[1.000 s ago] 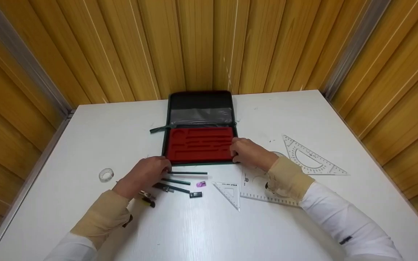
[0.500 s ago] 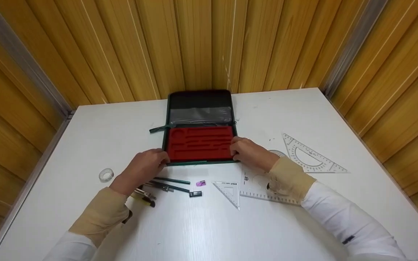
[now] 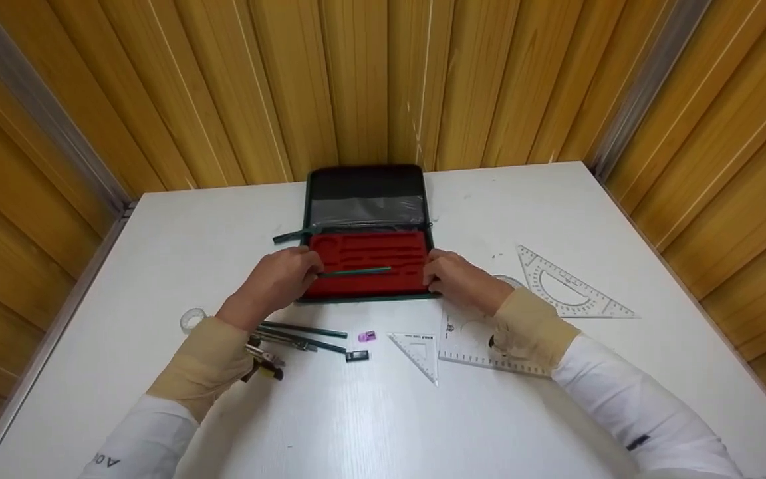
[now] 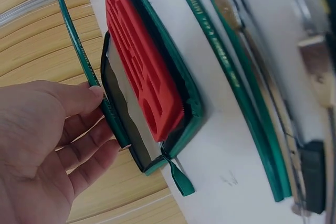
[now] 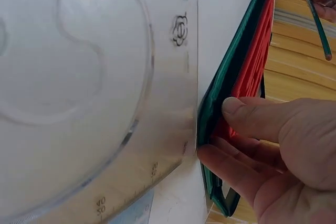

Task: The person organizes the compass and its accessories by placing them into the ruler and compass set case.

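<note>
My left hand (image 3: pixel 278 276) pinches a green pencil (image 3: pixel 360 271) between thumb and fingertips. The pencil is held level above the red moulded tray (image 3: pixel 363 286) of an open zip case (image 3: pixel 366 181). In the left wrist view the pencil (image 4: pixel 79 45) appears apart from the tray. My right hand (image 3: pixel 461 279) holds the case's right edge, its thumb on the rim by the red insert and its fingers curled at the outer side in the right wrist view. More green pencils (image 3: pixel 316 329) and metal compasses (image 4: pixel 257 66) lie near my left wrist, partly hidden by it.
A pink sharpener (image 3: pixel 367 336) and a small black block (image 3: pixel 357 356) lie before the case. To the right are a small set square (image 3: pixel 423 346), a larger clear template (image 3: pixel 463 359) and a triangle (image 3: pixel 582 303). A tape roll (image 3: pixel 192 319) sits left. Wood-panelled walls enclose the table.
A green pencil that lay on the table in front of the case has been picked up by my left hand and carried over the red tray. The right hand stays at the case edge.
</note>
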`<state>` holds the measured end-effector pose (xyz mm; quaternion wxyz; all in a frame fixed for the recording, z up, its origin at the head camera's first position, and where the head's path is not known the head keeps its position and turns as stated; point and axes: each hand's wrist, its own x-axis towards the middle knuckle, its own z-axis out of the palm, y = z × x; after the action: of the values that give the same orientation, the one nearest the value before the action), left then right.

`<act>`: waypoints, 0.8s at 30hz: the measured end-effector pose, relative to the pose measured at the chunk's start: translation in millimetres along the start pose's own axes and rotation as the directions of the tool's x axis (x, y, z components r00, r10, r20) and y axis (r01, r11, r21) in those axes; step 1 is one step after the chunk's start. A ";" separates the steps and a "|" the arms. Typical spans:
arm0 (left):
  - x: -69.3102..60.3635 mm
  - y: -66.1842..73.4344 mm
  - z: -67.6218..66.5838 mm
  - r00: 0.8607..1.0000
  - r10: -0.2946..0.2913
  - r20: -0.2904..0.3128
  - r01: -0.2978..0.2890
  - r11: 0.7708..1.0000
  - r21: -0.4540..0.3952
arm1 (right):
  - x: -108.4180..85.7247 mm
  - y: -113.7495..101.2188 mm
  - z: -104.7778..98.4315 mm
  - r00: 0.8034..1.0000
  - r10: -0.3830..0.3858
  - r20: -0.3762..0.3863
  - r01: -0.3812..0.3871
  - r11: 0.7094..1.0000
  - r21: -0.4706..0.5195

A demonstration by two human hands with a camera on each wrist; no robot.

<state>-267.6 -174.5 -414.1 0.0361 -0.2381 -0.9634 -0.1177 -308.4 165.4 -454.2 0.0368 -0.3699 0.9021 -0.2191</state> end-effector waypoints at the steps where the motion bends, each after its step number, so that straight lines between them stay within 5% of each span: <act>1: 2.9 1.4 0.8 1.000 -0.003 0.003 0.003 1.000 -0.005 | 0.1 0.9 0.3 1.000 -0.007 -0.003 0.007 1.000 0.004; 12: 34.4 15.2 21.9 0.998 -0.015 0.058 0.014 1.000 0.012 | 1.8 0.8 2.1 1.000 0.018 -0.019 -0.018 1.000 -0.004; 24: 46.0 12.3 47.6 0.997 -0.024 0.075 0.021 0.999 0.037 | -1.5 0.9 1.4 1.000 0.011 -0.022 -0.010 1.000 0.018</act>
<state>-303.2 -131.5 -451.8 0.0029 -0.2309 -0.9687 -0.0915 -307.5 166.5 -456.0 0.0312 -0.3625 0.9024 -0.2309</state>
